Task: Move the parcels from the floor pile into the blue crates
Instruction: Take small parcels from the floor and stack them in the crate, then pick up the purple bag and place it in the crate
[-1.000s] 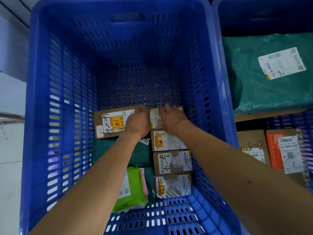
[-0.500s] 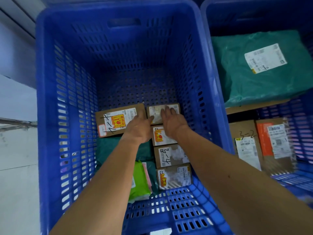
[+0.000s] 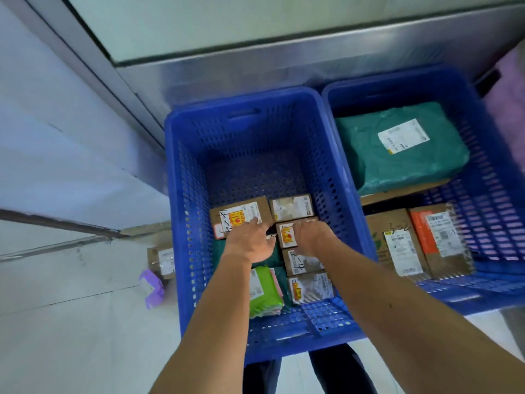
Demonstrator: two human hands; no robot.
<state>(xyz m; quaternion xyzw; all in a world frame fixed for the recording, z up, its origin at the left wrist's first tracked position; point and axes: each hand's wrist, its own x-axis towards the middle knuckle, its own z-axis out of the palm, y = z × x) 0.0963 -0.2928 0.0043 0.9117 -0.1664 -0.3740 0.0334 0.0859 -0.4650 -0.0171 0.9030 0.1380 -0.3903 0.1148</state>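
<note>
Lying flat, parcel (image 3: 292, 207) — long axis crosswise

Handwritten "3-2" marks the brown cardboard box (image 3: 395, 242) right of centre; "4-2" marks the small brown carton (image 3: 301, 261) mid-frame. Other print is unreadable.

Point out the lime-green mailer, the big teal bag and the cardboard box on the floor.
lime-green mailer (image 3: 267, 297): head view, green wrapping.
big teal bag (image 3: 397, 172): head view, plastic below its label.
cardboard box (image 3: 154, 257): head view, brown top beside its label.
</note>
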